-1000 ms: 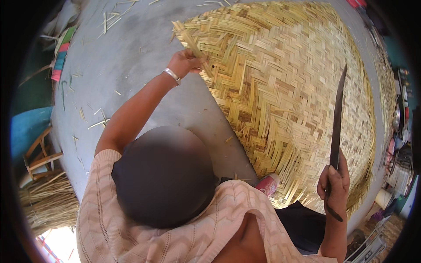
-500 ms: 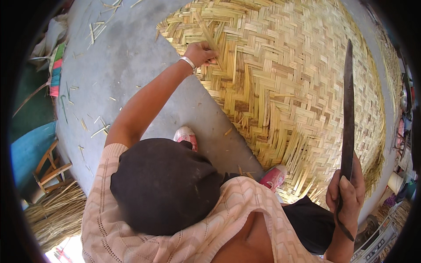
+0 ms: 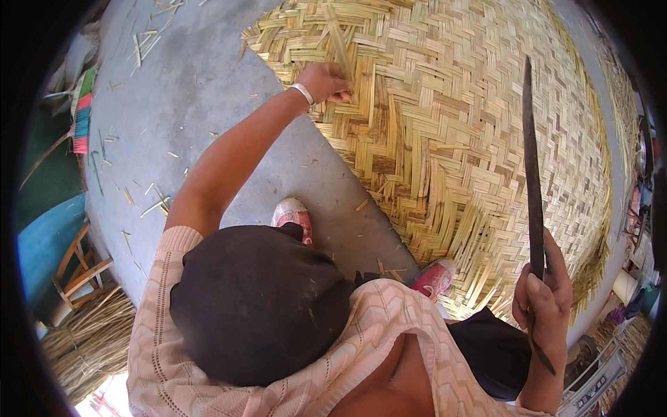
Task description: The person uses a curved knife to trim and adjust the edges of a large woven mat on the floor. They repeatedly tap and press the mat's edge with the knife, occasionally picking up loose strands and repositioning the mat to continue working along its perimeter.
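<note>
A large woven mat (image 3: 458, 111) of pale, flat split strips covers the floor ahead and to the right. My left hand (image 3: 326, 83), a bangle on its wrist, is closed on a flat strip (image 3: 338, 38) at the mat's left edge. The strip points away from me over the weave; whether its near end is woven in cannot be told. In my right hand (image 3: 549, 292) I grip a long dark metal blade (image 3: 533, 160) by its narrow end. It points up and away above the mat's right side, with its thin curved tail hanging below my fist.
Loose strip scraps (image 3: 154, 203) lie on the grey floor (image 3: 208, 69) at the left. A coloured broom (image 3: 83, 115), a wooden frame (image 3: 82, 274) and a heap of dry stalks (image 3: 90, 337) stand along the left side. My red shoes (image 3: 433, 279) are at the mat's near left edge.
The blade has shifted slightly left and tilts a little more. My left hand has moved slightly right and away with the strip, still closed on it.
</note>
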A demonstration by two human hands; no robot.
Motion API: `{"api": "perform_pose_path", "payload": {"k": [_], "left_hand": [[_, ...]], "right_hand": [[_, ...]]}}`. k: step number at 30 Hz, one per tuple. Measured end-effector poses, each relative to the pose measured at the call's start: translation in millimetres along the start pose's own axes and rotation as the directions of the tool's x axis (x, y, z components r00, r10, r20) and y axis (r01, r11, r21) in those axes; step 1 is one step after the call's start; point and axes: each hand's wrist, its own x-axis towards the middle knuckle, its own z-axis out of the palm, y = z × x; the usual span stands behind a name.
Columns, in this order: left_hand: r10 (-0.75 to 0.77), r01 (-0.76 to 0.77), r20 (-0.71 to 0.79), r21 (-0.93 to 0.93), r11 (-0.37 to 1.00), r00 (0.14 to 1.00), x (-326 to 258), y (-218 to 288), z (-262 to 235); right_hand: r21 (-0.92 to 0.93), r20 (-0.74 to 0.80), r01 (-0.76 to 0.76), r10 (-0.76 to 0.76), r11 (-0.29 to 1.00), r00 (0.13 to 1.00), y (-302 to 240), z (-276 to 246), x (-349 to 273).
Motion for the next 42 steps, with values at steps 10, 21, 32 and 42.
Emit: {"api": "perform_pose_path", "payload": {"k": [10,21,32,42], "left_hand": [[0.081,-0.076,-0.069,0.070,0.995,0.994,-9,-12,3],[-0.141,0.026,0.246,0.418,0.908,0.959,31,21,-2],[-0.150,0.153,0.066,-0.043,0.987,0.987,43,30,-7],[-0.090,0.084,-0.081,-0.077,0.993,0.993,49,12,8]], "right_hand": [[-0.047,0.017,-0.014,0.015,0.999,1.000,-1,1,5],[-0.132,0.039,-0.153,0.160,0.979,0.986,0,6,18],[-0.177,0.193,-0.235,0.268,0.956,0.944,11,19,28],[-0.426,0.275,-0.114,0.248,0.898,0.929,15,41,81]]}}
